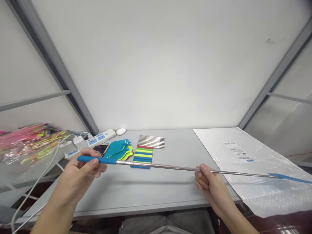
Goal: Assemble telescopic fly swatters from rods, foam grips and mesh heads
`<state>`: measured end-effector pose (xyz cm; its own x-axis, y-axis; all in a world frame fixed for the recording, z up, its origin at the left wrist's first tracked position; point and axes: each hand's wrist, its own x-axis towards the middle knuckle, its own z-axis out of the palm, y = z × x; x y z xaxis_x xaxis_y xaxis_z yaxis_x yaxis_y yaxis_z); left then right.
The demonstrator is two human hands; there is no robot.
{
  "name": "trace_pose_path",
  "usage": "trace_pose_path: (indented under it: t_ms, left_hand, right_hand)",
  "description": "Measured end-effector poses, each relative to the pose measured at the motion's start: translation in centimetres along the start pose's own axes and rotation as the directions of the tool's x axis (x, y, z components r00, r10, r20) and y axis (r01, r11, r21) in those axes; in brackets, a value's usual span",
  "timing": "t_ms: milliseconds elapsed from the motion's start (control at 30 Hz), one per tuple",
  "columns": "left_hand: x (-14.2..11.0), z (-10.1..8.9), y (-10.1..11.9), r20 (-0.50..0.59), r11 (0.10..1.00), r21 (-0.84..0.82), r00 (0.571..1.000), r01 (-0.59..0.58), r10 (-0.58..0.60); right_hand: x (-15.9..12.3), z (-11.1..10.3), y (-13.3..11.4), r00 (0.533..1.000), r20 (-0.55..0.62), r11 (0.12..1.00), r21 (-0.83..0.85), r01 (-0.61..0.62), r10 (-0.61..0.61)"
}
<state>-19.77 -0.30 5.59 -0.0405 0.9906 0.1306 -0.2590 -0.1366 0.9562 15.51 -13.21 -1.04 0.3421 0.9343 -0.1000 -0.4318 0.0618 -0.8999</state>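
A telescopic fly swatter (156, 166) stretches nearly level across the view above the table, its metal rod drawn out long. Its blue handle is held in my left hand (83, 172), thumb and fingers closed around it. Farther right, my right hand (209, 180) pinches the thin rod. The blue swatter head (290, 177) is seen edge-on and runs off the right side. Behind the rod lie blue and yellow hand-shaped swatter heads (117, 149), a row of coloured handles (143, 153) and a row of bare metal rods (151, 141).
A white power strip (101, 138) with plugs, a white mouse-like object (121, 131) and a phone (101, 149) lie at the table's left. Colourful bagged items (31, 139) are piled beyond it. A white bubble mailer (234, 156) overhangs the right front edge of the grey table (170, 191).
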Motion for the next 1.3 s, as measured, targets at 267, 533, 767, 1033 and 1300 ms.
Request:
trace_pose_path:
  t_ms: [267,533,767,1033,1300]
  left_hand:
    - [-8.7,2.6,-5.8,-0.176,0.871,-0.421,0.919,0.254,-0.353]
    - [-10.8,2.3,-8.3,-0.204,0.941,-0.291,0.950,0.173,-0.237]
    - [-8.6,4.2,-8.7,-0.233,0.878,-0.440,0.920,0.189,-0.315]
    - [-6.0,4.8,-10.4,-0.093,0.764,-0.604,0.932,0.227,-0.351]
    - [-6.6,4.0,-10.7,-0.102,0.755,-0.627,0.941,0.192,-0.324]
  right_hand:
    - [-1.8,-1.1,2.9,0.944,-0.045,0.882,0.374,-0.287,0.327]
    - [-1.5,-1.1,3.2,0.872,0.134,0.767,0.427,-0.479,0.470]
    - [-1.1,-0.7,4.1,0.906,0.124,0.823,0.383,-0.420,0.405]
    - [-1.1,0.6,4.8,0.949,0.094,0.900,0.301,-0.314,0.300]
    - [-1.6,1.1,6.1,0.993,-0.035,0.968,0.228,-0.103,0.114]
